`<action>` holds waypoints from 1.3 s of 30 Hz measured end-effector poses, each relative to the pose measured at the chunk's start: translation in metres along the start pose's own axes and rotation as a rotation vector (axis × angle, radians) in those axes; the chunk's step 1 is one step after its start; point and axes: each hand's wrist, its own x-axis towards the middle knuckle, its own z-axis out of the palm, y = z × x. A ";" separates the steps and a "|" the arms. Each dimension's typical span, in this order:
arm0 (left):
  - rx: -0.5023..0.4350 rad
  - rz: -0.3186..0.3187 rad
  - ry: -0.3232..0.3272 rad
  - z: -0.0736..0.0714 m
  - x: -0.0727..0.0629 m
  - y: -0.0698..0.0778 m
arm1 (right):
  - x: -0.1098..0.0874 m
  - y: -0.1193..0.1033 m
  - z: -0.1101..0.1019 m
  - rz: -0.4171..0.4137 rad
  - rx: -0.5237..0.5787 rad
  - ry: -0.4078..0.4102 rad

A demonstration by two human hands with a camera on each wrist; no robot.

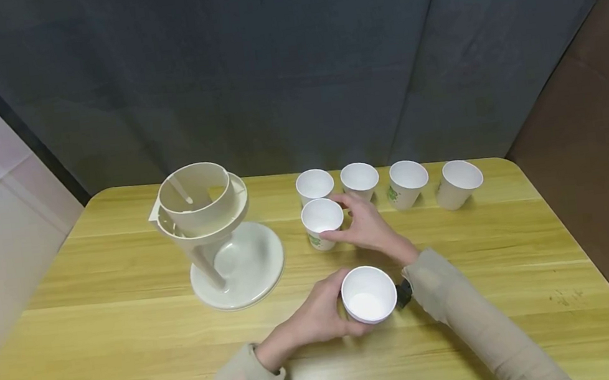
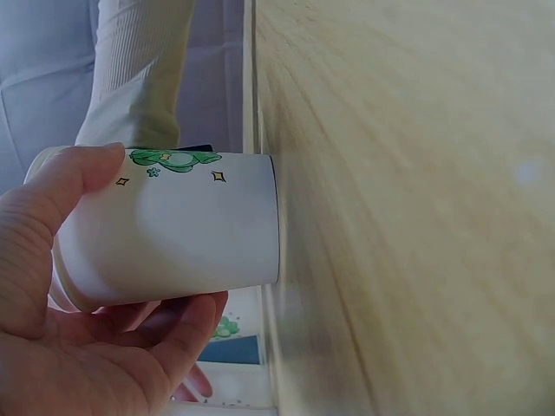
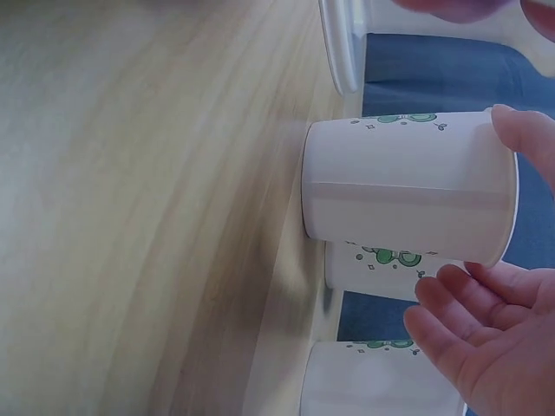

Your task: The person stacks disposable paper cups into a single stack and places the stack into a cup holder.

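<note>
At the table (image 1: 101,338), my left hand (image 1: 319,315) grips a near cup (image 1: 369,295), my right hand (image 1: 366,225) a farther cup (image 1: 321,215), both best squeezed lightly against denting.

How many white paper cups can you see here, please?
6: one cup in the right hand, one cup in the left hand, four cups in a row near the far edge of the yellow wooden table. Any nested ones could be hidden.

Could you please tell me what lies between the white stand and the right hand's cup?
Bare tabletop separates the stand from that cup in the head view.
</note>
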 end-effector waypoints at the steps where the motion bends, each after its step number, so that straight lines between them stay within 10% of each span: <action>1: 0.000 -0.001 0.000 0.000 0.000 0.000 | 0.000 0.000 0.000 -0.003 0.004 0.003; 39: -0.011 -0.024 -0.001 0.000 0.000 0.001 | -0.039 0.011 -0.034 0.114 0.111 0.087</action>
